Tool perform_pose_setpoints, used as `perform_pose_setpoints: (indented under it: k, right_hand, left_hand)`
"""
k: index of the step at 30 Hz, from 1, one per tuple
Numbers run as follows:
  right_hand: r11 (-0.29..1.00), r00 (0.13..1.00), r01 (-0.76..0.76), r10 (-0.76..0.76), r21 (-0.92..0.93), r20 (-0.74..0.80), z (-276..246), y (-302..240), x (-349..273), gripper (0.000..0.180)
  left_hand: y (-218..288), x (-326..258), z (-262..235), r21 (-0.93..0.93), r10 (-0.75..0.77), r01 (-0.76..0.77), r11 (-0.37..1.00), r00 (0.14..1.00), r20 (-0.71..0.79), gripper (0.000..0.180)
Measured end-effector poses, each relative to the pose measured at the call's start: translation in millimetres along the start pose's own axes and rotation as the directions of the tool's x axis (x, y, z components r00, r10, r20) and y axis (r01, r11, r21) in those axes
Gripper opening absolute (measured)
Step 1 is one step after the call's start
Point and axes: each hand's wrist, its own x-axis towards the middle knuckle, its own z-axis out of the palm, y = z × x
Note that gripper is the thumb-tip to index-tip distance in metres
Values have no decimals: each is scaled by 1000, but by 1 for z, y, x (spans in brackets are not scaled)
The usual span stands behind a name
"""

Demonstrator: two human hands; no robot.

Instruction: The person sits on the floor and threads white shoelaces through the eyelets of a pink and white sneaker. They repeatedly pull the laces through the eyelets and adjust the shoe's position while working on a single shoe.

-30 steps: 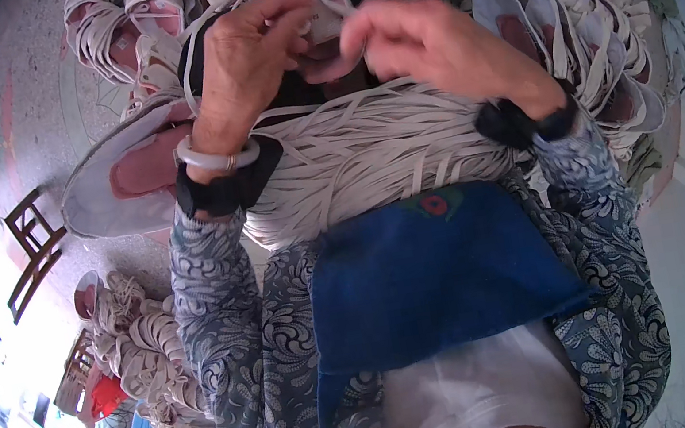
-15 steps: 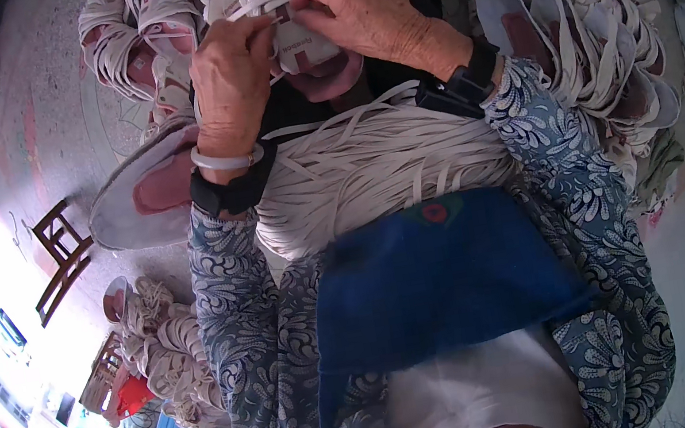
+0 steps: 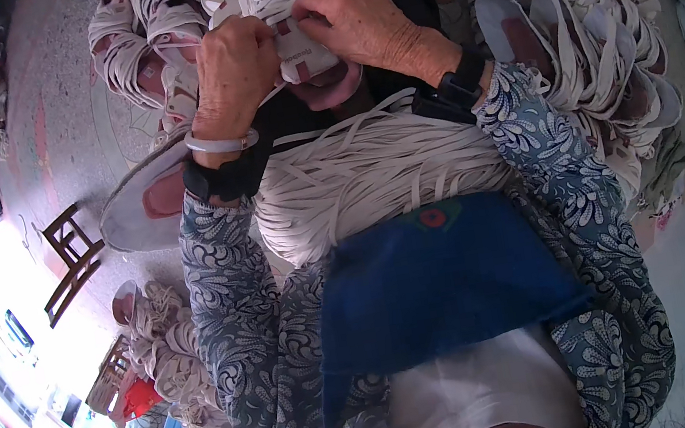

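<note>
Right hand [image 3: 366, 24] has moved to the shoe [image 3: 304, 51], far end cropped.

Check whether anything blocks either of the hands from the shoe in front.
Nothing visible does: the left hand and right hand are right at the shoe, one on each side of its tongue. The bundle of laces lies nearer the body, between the forearms.

Centred on the lace bundle [image 3: 379, 163]: near 12 o'clock, a sneaker [image 3: 307, 56] between the left hand [image 3: 233, 74] and right hand [image 3: 361, 21]; 2 o'clock, a shoe-upper pile [image 3: 593, 40]; 6 o'clock, an apron [image 3: 444, 287]; 8 o'clock, stacked uppers [image 3: 172, 353]; 9 o'clock, a chair [image 3: 72, 288].
</note>
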Motion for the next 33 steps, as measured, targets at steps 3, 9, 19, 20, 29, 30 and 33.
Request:
perform_pose_setpoints:
  k: [3,9,19,20,29,30,33]
  right_hand:
    - [1000,1000,-6,7,18,-10,1,2,0,17]
    - [1000,999,29,-29,9,-27,-1,4,-1,15]
    - [991,995,89,-92,-100,-25,-5,-6,-4,13]
    - [985,994,102,-105,-141,-14,-4,-6,-3,13]
    - [917,919,367,-384,158,94,-80,-24,10,10]
    - [913,905,377,-399,157,148,-87,-24,8,10]
    - [974,960,71,-126,216,252,-109,-29,5,14]
  left_hand:
    - [-4,-1,9,-51,65,-67,996,997,-48,15]
    - [1,-11,2,-251,-106,106,962,994,15,14]
    - [1,-7,19,-447,-336,302,842,942,3,14]
    - [1,-8,18,-437,-325,289,852,946,-8,14]
    - [24,-21,10,-250,42,-100,963,973,-229,18]
    - [26,-19,11,-249,78,-126,960,978,-194,18]
    - [46,-18,-1,-209,269,-289,934,956,-116,17]
